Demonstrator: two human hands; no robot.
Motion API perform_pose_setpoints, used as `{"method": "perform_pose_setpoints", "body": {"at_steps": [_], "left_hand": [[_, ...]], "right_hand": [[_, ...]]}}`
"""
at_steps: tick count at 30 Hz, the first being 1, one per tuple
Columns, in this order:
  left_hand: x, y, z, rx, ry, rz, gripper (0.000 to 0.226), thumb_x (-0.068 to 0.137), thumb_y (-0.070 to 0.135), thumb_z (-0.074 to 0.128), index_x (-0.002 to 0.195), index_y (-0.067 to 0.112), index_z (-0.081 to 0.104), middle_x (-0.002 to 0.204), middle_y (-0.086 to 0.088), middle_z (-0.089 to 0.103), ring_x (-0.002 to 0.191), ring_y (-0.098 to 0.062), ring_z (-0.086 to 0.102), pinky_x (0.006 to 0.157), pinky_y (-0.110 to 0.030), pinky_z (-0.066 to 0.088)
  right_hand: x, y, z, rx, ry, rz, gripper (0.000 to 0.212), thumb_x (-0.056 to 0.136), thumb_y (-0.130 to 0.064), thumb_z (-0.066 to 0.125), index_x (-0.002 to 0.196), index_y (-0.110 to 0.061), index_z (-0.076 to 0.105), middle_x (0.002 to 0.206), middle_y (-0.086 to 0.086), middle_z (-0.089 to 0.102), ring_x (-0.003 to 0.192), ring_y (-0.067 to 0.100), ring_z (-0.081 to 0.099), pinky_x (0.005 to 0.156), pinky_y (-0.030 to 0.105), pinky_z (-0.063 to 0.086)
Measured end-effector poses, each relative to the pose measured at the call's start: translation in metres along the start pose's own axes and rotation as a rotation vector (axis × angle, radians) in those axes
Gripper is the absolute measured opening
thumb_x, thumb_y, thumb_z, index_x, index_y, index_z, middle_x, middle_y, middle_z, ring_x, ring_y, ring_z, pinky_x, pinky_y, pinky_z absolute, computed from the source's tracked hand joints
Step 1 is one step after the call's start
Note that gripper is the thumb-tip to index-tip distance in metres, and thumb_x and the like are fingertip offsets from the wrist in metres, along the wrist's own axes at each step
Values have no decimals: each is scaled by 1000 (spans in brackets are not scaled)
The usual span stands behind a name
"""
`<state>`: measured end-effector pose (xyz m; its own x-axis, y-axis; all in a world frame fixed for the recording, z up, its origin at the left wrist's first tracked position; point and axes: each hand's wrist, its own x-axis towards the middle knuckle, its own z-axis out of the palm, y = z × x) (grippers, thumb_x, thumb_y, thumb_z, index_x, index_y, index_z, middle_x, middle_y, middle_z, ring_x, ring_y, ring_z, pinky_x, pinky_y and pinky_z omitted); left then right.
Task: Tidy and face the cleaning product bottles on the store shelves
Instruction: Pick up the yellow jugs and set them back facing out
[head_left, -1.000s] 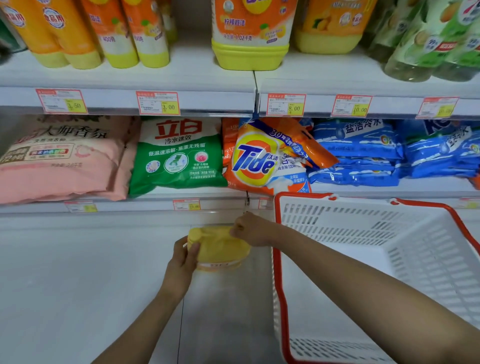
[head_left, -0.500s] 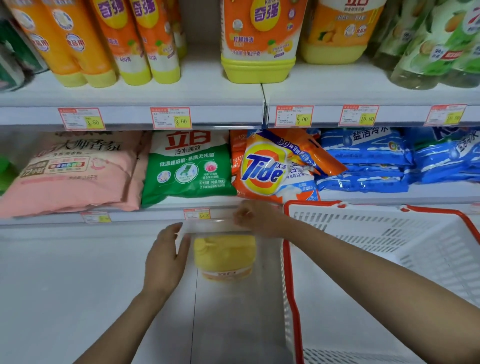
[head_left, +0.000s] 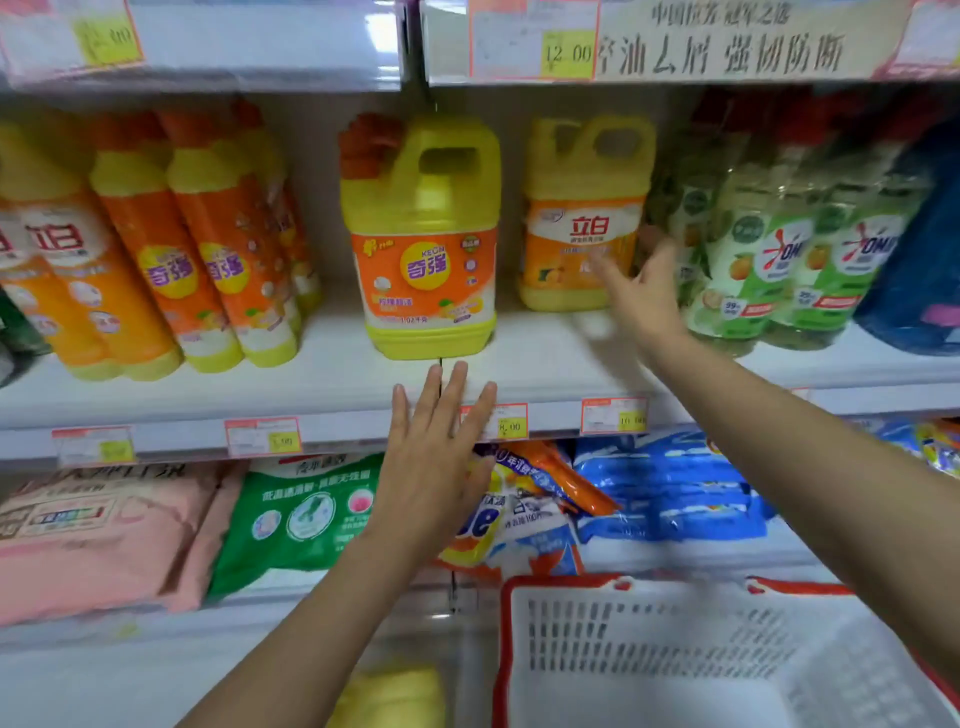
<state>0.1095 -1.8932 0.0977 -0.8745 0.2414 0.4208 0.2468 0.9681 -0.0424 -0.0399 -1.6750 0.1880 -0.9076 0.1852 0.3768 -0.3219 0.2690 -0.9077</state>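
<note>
From the head camera, we look at a store shelf (head_left: 332, 384) of dish-soap bottles with both hands raised and holding nothing. The left hand (head_left: 431, 467) is held flat in front of the shelf's front edge, its grip apart with the fingers straight and spread, just below the large yellow jug (head_left: 423, 244) with the orange label, which stands upright facing us. The right hand (head_left: 644, 296) is stretched out toward the second yellow jug (head_left: 584, 223), set further back on the shelf. Its grip is also apart, with blurred fingertips over the jug's lower right corner, and we cannot tell whether they touch it. To the left, slim orange bottles (head_left: 171, 260) stand in a row. To the right are clear green-labelled bottles (head_left: 769, 260), just beside the right hand. Price tags (head_left: 262, 436) line the shelf edge. On the shelf below lie a pink bag (head_left: 88, 530), a green bag (head_left: 306, 514), an orange Tide bag (head_left: 519, 519) partly hidden by the left hand, and blue bags (head_left: 670, 493). A white basket (head_left: 675, 649) with a red rim sits at lower right, beneath the right forearm. A blurred yellow bottle (head_left: 395, 696) shows at the bottom edge, just left of the basket.
</note>
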Motion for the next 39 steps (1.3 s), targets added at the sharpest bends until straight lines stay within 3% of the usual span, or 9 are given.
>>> {"method": "perform_pose_setpoints", "body": {"at_steps": [5,9,15,21,26,30,33,36,39], "left_hand": [[-2,0,14,1,22,-1,65,94,44,36,154,22,24,162,-10,15,150,-30,8,119,-53,6],[-1,0,17,-21,42,-1,65,95,43,34,155,22,21,163,-10,13,151,-30,7,117,-54,7],[-1,1,17,-46,38,-8,71,94,37,48,156,23,17,163,-10,10,151,-29,2,118,-52,3],[0,0,7,-14,-51,-5,84,88,38,62,156,24,15,164,-10,6,151,-29,-5,118,-50,0],[1,6,-3,-39,8,-28,77,89,40,62,154,22,24,164,-11,3,150,-28,-11,121,-49,-2],[7,29,-33,-479,164,-271,65,92,56,36,148,22,37,161,-3,20,151,-20,7,122,-45,12],[14,51,-69,-1035,220,-547,68,87,68,48,144,31,41,149,4,40,140,-14,32,115,-42,30],[11,71,-94,-1483,35,-673,75,73,62,56,141,32,43,125,10,56,118,-11,56,94,-32,48],[-8,83,-92,-1530,-45,-681,60,71,55,62,122,25,60,112,2,70,89,-10,71,70,-23,57]], "right_hand": [[53,6,2,60,-112,165,103,82,-36,79,154,-13,8,151,7,42,137,22,43,115,33,32],[73,33,12,5,-26,174,128,47,-74,84,148,-18,30,149,5,44,137,25,43,113,41,38],[48,14,18,-234,-10,131,103,58,-65,85,132,-11,38,128,7,62,114,28,61,94,37,51],[34,2,1,-269,-25,170,115,32,-101,57,117,-25,63,112,0,72,103,25,69,91,42,56],[23,-24,-21,-173,-44,207,69,55,-82,72,94,-24,68,107,1,74,100,23,69,93,40,54],[-3,-41,-49,7,-207,270,69,51,-80,77,93,-24,75,93,-3,78,89,18,75,92,43,57],[-44,-53,-69,59,-319,305,62,64,-67,77,104,-20,73,94,-2,78,86,14,75,86,37,59],[-94,-59,-82,109,-397,342,55,69,-57,75,107,-18,72,93,-1,78,81,11,75,67,25,59],[-128,-52,-89,77,-464,370,60,68,-58,78,111,-17,69,94,0,78,81,12,75,65,26,58]]}}
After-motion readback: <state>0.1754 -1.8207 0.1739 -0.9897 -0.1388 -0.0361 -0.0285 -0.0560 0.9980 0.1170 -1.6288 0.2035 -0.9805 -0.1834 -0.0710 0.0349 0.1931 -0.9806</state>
